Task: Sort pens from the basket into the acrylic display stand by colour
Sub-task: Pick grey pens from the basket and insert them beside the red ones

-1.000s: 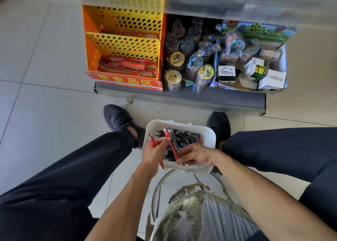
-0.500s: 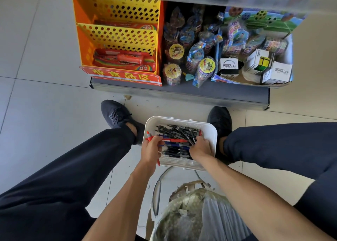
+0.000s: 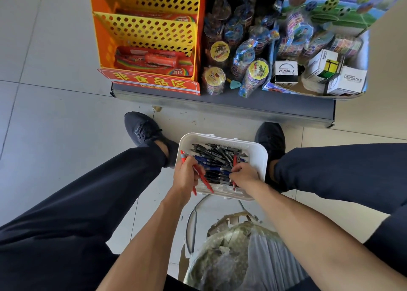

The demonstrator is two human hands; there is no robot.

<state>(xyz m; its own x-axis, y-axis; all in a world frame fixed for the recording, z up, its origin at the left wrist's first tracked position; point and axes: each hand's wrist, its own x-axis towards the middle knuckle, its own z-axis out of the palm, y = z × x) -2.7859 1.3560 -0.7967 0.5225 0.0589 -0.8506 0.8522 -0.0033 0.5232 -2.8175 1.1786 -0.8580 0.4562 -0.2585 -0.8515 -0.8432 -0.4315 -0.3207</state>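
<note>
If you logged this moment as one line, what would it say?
left hand: holds red pens | right hand: pinches red pen | basket: pens remain

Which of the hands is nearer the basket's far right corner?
Right. The right hand is inside the white basket, pinching a red pen just below that corner. The left hand is at the basket's opposite left edge, holding red pens.

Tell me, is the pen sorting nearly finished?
No, it looks early. The left hand holds a few red pens, and the right hand pinches another red pen. The white basket still has many black and blue pens. No display stand shows here.
</note>
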